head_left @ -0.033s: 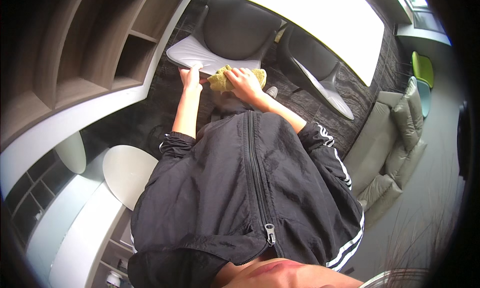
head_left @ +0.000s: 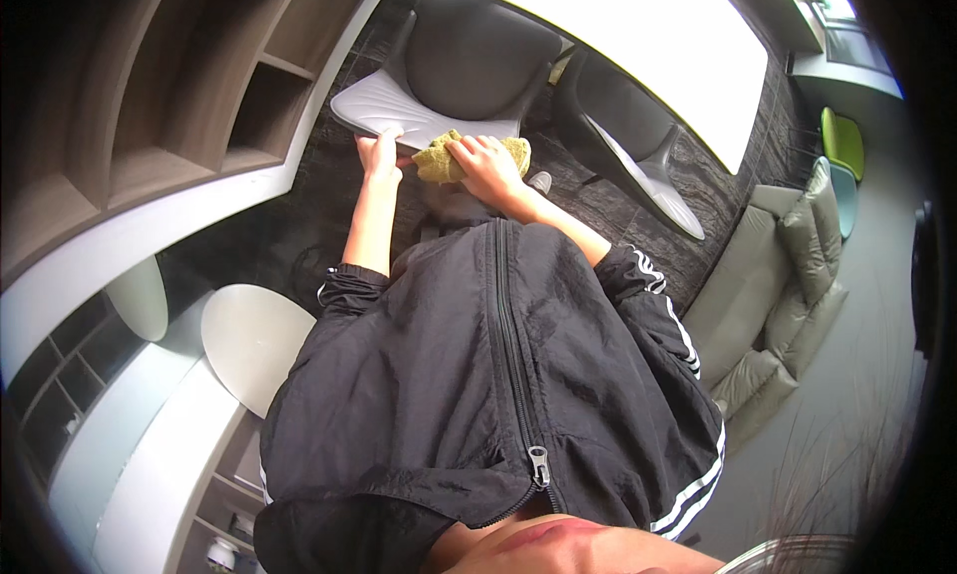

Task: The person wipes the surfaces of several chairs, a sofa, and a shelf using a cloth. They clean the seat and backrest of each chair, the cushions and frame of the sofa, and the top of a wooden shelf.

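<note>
A dark grey chair (head_left: 478, 56) with a pale quilted seat (head_left: 399, 108) stands in front of me. My left hand (head_left: 380, 153) grips the front edge of that seat, its thumb on top and its other fingers mostly hidden beneath. In my right hand (head_left: 488, 165) is a bunched yellow-green cloth (head_left: 439, 163), pressed at the seat's front edge just right of my left hand. The fingers lie bent over the cloth, and part of it sticks out past the knuckles.
A white table (head_left: 658, 46) extends behind the chair. To the right stands a second grey chair (head_left: 628, 126), then a grey sofa (head_left: 748, 285) and a green chair (head_left: 843, 143). Wooden shelving (head_left: 159, 180) rises on the left, with a round pale stool seat (head_left: 254, 340) nearer me.
</note>
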`<state>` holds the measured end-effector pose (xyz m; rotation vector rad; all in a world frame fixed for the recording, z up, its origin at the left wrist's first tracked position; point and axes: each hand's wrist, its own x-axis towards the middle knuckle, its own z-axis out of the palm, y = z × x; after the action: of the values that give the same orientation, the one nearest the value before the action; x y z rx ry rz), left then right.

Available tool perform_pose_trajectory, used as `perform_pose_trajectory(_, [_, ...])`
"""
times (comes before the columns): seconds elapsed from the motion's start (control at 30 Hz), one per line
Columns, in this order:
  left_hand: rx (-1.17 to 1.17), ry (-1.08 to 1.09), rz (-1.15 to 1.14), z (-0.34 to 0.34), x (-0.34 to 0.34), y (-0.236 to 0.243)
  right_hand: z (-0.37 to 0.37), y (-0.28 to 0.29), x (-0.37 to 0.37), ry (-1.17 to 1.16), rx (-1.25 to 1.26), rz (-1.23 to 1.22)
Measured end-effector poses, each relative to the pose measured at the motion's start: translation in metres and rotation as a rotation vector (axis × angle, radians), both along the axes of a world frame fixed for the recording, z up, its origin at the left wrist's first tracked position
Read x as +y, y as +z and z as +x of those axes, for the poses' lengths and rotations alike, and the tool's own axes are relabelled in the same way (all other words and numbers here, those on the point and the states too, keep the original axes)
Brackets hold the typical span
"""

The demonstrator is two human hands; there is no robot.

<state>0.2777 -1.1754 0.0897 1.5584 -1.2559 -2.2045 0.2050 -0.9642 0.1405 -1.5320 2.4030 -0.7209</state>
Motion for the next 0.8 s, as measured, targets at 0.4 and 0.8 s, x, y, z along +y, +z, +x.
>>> perform_pose_trajectory(0.4, [-0.122,0.209,-0.3,0.149,0.025,0.013,0.089,0.015,-0.008,0.319,-0.444,0.004])
perform_pose_trajectory(0.8, [0.094,0.207,-0.367,0.153,-0.042,0.044,0.106,-0.016,-0.031,0.679,-0.582,-0.042])
